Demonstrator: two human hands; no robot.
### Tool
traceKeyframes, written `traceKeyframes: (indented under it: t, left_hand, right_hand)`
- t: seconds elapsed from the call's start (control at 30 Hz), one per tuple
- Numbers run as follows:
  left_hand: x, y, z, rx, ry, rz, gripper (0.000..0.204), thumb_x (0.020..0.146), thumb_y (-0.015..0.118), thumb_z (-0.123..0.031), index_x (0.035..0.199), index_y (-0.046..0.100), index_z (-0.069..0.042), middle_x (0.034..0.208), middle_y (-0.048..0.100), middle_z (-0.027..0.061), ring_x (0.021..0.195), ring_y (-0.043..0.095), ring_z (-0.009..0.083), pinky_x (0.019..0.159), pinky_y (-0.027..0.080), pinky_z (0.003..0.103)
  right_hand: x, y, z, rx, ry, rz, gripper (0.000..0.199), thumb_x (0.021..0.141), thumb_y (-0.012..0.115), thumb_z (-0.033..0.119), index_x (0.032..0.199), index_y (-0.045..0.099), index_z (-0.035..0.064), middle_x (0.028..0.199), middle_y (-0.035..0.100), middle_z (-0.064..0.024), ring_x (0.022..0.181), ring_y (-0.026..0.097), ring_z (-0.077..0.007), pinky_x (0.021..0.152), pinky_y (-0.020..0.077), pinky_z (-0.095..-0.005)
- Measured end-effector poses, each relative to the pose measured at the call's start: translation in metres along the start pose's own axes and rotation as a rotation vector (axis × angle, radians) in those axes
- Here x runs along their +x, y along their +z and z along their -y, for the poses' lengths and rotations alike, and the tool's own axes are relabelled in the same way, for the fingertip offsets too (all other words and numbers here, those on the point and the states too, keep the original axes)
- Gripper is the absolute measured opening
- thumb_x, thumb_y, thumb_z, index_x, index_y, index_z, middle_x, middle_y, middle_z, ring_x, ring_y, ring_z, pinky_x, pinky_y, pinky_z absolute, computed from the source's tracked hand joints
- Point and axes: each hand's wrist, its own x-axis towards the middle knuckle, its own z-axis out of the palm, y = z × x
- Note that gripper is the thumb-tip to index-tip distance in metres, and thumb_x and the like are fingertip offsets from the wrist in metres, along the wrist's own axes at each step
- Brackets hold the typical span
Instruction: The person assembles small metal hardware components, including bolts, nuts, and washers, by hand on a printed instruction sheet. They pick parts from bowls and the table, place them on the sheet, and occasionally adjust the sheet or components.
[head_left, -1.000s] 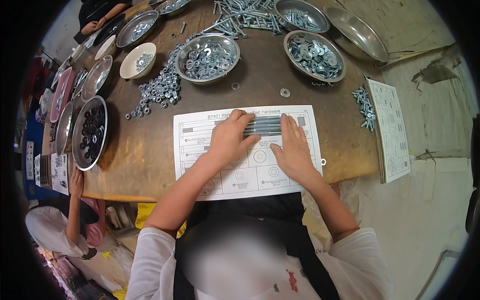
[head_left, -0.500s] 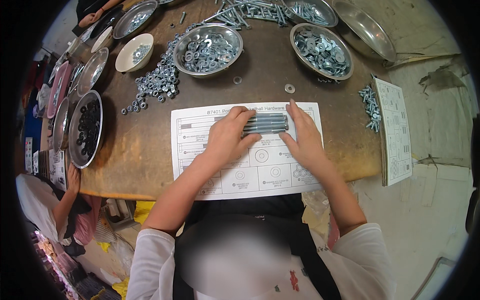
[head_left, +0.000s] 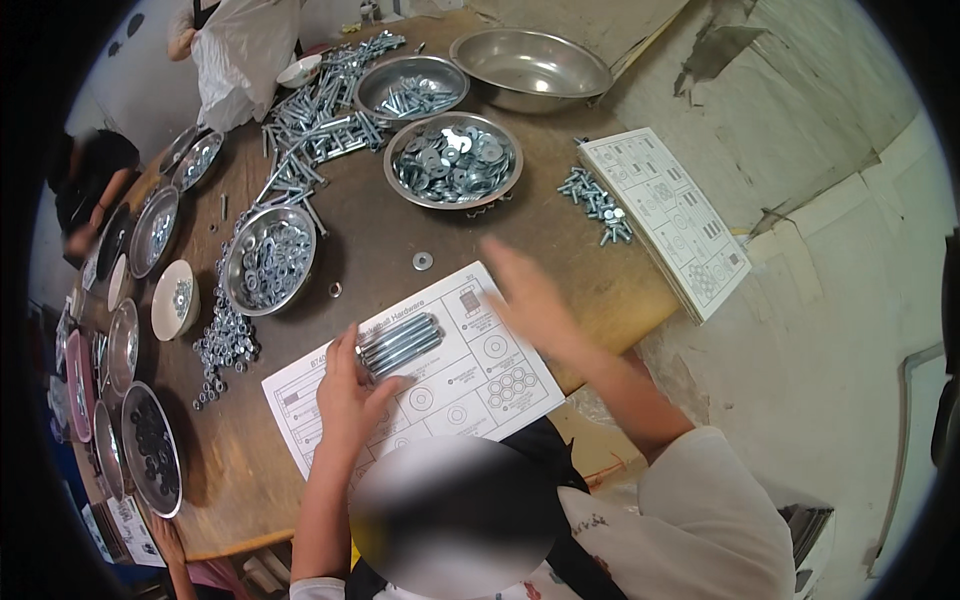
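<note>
A row of long silver bolts [head_left: 402, 346] lies side by side on the printed hardware sheet [head_left: 310, 400]. My left hand [head_left: 348, 395] is closed around their left end, thumb on the near side and fingers on the far side. Off the right edge of the bolts, my right hand [head_left: 530, 300] is raised over the sheet's far right corner, blurred by motion. Its thumb and fingers look apart, and I see nothing between them. A large flat washer [head_left: 423, 261] rests on the table beyond the sheet, with a smaller ring [head_left: 335, 290] to its left.
Steel bowls of large washers [head_left: 453, 160], smaller washers [head_left: 270, 260] and bolts [head_left: 412, 92] stand beyond the sheet. Loose nuts [head_left: 226, 345] lie left, short bolts [head_left: 597, 205] right beside a sheet stack [head_left: 665, 210]. Black parts fill a bowl [head_left: 153, 450]. Other people stand around the table.
The right hand has let go of the bolts' right end and moved away from them. The left hand stays on the bolts. The view has turned toward the right.
</note>
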Motion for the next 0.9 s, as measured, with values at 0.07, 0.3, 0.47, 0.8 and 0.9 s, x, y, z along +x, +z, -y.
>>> traceKeyframes:
  t: [0.07, 0.3, 0.47, 0.8, 0.9]
  left_hand:
    - [-0.007, -0.002, 0.0, -0.069, -0.023, -0.052, 0.066, 0.077, 0.079, -0.014, 0.135, 0.051, -0.001, 0.129, 0.056, 0.0192, 0.069, 0.059, 0.0206, 0.066, 0.051, 0.031]
    - [-0.011, 0.006, -0.028, -0.274, 0.12, -0.145, 0.035, 0.084, 0.07, -0.003, 0.117, 0.063, 0.0, 0.118, 0.063, 0.0168, 0.065, 0.058, 0.0151, 0.06, 0.048, 0.026]
    - [-0.033, 0.011, -0.039, -0.314, 0.116, -0.05, 0.018, 0.085, 0.068, -0.003, 0.103, 0.07, -0.003, 0.107, 0.068, 0.0146, 0.071, 0.065, 0.0209, 0.065, 0.052, 0.031]
    - [-0.048, 0.036, -0.026, -0.23, 0.104, 0.016, 0.011, 0.088, 0.068, -0.014, 0.097, 0.072, -0.009, 0.098, 0.071, 0.0092, 0.078, 0.069, 0.0287, 0.067, 0.055, 0.035]
    - [-0.052, 0.038, -0.023, -0.216, 0.092, -0.036, 0.01, 0.089, 0.067, -0.014, 0.095, 0.072, -0.01, 0.095, 0.07, 0.0112, 0.08, 0.069, 0.0312, 0.07, 0.055, 0.037]
  right_hand:
    - [0.014, -0.044, -0.051, -0.174, 0.02, -0.311, 0.049, 0.09, 0.062, 0.022, 0.135, 0.054, 0.0059, 0.129, 0.059, -0.0198, 0.12, 0.055, -0.0365, 0.103, 0.0437, -0.0464]
    - [0.073, -0.095, -0.131, -0.664, 0.153, -0.195, 0.015, 0.082, 0.069, 0.014, 0.095, 0.072, 0.0059, 0.097, 0.067, -0.0142, 0.099, 0.064, -0.0323, 0.082, 0.0525, -0.0461]
    - [0.095, -0.082, -0.152, -0.694, 0.134, -0.197, 0.015, 0.078, 0.068, 0.012, 0.092, 0.071, 0.0061, 0.092, 0.067, -0.0157, 0.087, 0.067, -0.0366, 0.076, 0.0526, -0.0476]
    - [0.105, -0.071, -0.136, -0.623, 0.018, -0.215, 0.016, 0.078, 0.07, 0.01, 0.092, 0.067, 0.0025, 0.092, 0.067, -0.0181, 0.086, 0.067, -0.0379, 0.075, 0.0537, -0.0463]
    - [0.085, -0.066, -0.084, -0.361, -0.238, -0.229, 0.013, 0.079, 0.069, 0.009, 0.089, 0.063, 0.0041, 0.091, 0.065, -0.0142, 0.085, 0.066, -0.0352, 0.072, 0.0529, -0.0446]
